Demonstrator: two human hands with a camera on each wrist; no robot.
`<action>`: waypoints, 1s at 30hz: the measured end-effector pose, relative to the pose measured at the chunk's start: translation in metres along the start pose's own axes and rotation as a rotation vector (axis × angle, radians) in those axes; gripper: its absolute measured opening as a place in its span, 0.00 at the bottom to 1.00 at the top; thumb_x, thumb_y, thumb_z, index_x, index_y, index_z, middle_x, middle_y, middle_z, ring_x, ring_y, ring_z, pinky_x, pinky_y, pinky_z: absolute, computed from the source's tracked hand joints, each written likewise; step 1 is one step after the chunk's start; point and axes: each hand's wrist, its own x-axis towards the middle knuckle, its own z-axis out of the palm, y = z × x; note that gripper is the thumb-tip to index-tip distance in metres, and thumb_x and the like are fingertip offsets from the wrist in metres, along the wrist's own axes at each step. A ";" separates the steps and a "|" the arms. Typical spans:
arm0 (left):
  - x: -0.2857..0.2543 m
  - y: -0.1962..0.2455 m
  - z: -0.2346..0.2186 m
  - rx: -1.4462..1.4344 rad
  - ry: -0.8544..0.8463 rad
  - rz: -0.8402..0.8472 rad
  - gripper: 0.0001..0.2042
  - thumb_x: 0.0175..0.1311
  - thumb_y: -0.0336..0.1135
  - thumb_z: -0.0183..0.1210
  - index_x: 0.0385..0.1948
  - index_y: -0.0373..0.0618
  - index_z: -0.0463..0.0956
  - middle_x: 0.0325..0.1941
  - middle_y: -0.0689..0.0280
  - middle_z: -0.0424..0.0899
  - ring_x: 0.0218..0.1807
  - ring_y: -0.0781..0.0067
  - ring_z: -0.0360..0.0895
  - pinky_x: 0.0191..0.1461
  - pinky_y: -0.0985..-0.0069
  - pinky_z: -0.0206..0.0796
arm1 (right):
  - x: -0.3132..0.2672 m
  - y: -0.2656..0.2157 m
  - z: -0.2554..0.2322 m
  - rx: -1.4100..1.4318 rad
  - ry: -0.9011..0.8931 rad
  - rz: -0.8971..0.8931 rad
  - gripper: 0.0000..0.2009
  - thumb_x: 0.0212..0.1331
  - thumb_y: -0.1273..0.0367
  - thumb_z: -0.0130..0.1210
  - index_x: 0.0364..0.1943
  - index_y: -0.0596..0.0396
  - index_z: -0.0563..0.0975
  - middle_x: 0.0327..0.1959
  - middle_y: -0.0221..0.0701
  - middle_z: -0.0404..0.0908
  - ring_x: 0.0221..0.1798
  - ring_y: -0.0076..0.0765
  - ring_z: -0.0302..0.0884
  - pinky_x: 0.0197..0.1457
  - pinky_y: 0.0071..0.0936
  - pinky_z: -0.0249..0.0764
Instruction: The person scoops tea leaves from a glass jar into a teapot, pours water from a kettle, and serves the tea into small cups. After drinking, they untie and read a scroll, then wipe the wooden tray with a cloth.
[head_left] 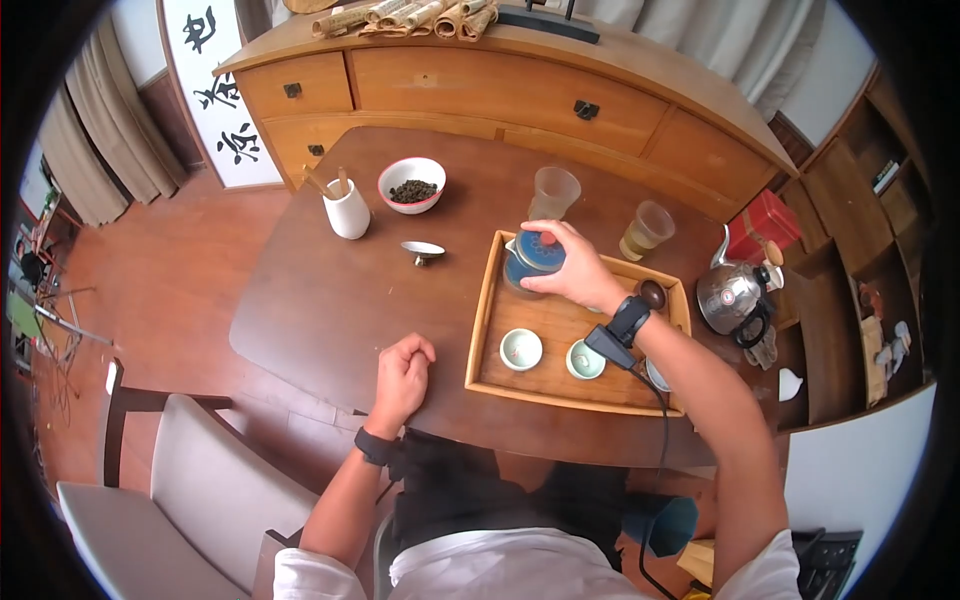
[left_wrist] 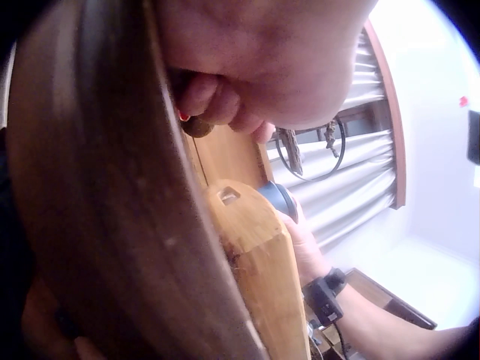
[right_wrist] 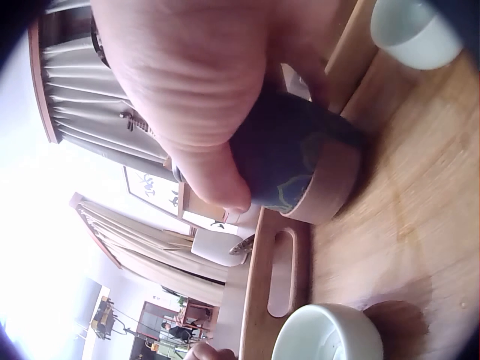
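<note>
At far left corner of tray [head_left: 555,330], blue pot [head_left: 522,268] gripped by right hand [head_left: 576,266], thumb and fingers curled round from right, spout [head_left: 511,246] facing left, away from palm; left hand [head_left: 403,376] farther, curled empty by near edge of surface [head_left: 300,290]

Head: from above, facing down-forward, tray [head_left: 550,326] toward 3 o'clock. Left wrist: low, tray near, toward 6. Right wrist: closer, toward 4. All share tray.
</note>
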 end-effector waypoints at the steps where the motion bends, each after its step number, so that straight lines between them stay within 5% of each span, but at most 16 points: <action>1: -0.001 -0.001 0.000 0.001 0.005 0.005 0.08 0.56 0.20 0.45 0.23 0.38 0.75 0.17 0.62 0.73 0.21 0.74 0.70 0.28 0.75 0.62 | -0.001 -0.001 0.002 -0.009 0.016 -0.015 0.36 0.41 0.68 0.75 0.60 0.49 0.73 0.47 0.34 0.73 0.55 0.36 0.71 0.63 0.31 0.67; 7: -0.003 -0.003 0.001 -0.030 0.025 -0.012 0.09 0.56 0.19 0.45 0.23 0.38 0.75 0.18 0.63 0.73 0.22 0.75 0.70 0.29 0.75 0.62 | -0.005 -0.017 -0.015 -0.036 0.031 -0.042 0.35 0.40 0.67 0.74 0.59 0.49 0.74 0.46 0.34 0.74 0.52 0.37 0.73 0.60 0.32 0.70; 14: -0.001 -0.006 0.001 -0.023 0.022 -0.009 0.08 0.55 0.19 0.46 0.22 0.38 0.75 0.17 0.63 0.72 0.22 0.75 0.70 0.29 0.76 0.62 | -0.030 -0.060 -0.090 -0.262 -0.017 -0.106 0.33 0.40 0.67 0.73 0.58 0.48 0.74 0.44 0.34 0.73 0.51 0.37 0.73 0.59 0.32 0.70; 21: -0.001 -0.004 0.000 -0.044 -0.002 -0.044 0.08 0.55 0.19 0.45 0.23 0.37 0.74 0.17 0.63 0.72 0.21 0.74 0.69 0.28 0.75 0.61 | -0.065 -0.053 -0.140 -0.377 -0.128 0.032 0.31 0.41 0.67 0.71 0.57 0.49 0.75 0.43 0.33 0.71 0.51 0.39 0.72 0.59 0.31 0.69; 30: -0.001 -0.002 -0.001 -0.032 0.011 0.001 0.08 0.55 0.19 0.45 0.23 0.37 0.74 0.17 0.61 0.72 0.22 0.73 0.70 0.28 0.74 0.62 | -0.072 -0.038 -0.143 -0.483 -0.282 0.143 0.32 0.40 0.67 0.70 0.57 0.49 0.74 0.48 0.36 0.74 0.54 0.43 0.74 0.59 0.33 0.72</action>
